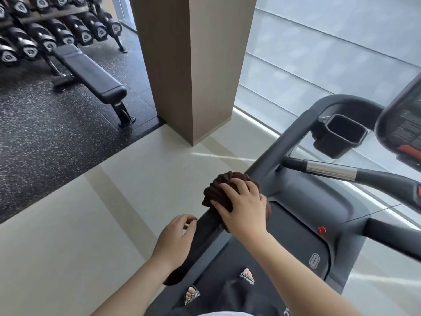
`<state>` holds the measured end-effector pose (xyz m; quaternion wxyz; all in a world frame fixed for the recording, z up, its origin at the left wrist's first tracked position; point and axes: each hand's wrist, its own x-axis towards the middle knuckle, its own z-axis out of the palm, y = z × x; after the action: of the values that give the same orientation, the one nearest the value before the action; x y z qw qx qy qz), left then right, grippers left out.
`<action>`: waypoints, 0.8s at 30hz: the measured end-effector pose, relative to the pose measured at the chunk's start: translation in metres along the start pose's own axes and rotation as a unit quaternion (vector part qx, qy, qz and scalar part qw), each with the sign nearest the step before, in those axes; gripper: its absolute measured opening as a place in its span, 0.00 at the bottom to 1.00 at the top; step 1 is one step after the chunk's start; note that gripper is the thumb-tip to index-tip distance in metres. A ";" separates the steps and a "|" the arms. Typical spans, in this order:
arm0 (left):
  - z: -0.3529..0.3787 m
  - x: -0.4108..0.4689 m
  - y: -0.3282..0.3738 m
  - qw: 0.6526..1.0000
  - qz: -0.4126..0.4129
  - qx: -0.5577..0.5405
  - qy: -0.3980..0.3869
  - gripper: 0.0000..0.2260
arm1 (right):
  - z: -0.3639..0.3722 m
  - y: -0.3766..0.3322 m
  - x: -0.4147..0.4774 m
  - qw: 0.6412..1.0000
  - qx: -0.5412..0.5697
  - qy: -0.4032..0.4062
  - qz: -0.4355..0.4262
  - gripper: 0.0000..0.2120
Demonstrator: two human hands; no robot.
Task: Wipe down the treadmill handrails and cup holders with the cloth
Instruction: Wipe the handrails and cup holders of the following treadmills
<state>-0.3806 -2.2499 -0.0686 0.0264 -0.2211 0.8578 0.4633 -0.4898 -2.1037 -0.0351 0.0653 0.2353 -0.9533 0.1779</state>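
Cloth (216, 181) under curled right hand (243, 209)

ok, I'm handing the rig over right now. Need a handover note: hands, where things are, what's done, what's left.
Right hand: grips the bunched brown cloth, pressing it onto the treadmill's left handrail, partway along.
Left hand: loosely curled, holding nothing, at the near grip of that rail.
Done: the cloth is on the left handrail; can't tell how much of it is clean.
Left: the rest of this rail, the cup holder, the right handrail.
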 end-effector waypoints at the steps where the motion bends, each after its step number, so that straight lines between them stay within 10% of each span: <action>1: 0.000 0.000 -0.001 1.000 -0.006 -0.008 0.002 0.08 | 0.001 -0.002 -0.006 1.000 0.003 0.005 -0.001 0.19; 24: -0.023 -0.054 -0.019 0.997 -0.009 0.038 0.069 0.07 | 0.008 -0.043 -0.056 0.998 0.059 -0.017 -0.013 0.19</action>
<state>-0.3205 -2.2586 -0.0570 -0.0201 -0.2589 0.8725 0.4138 -0.4207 -2.1185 -0.0409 0.0377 0.2540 -0.9389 0.2292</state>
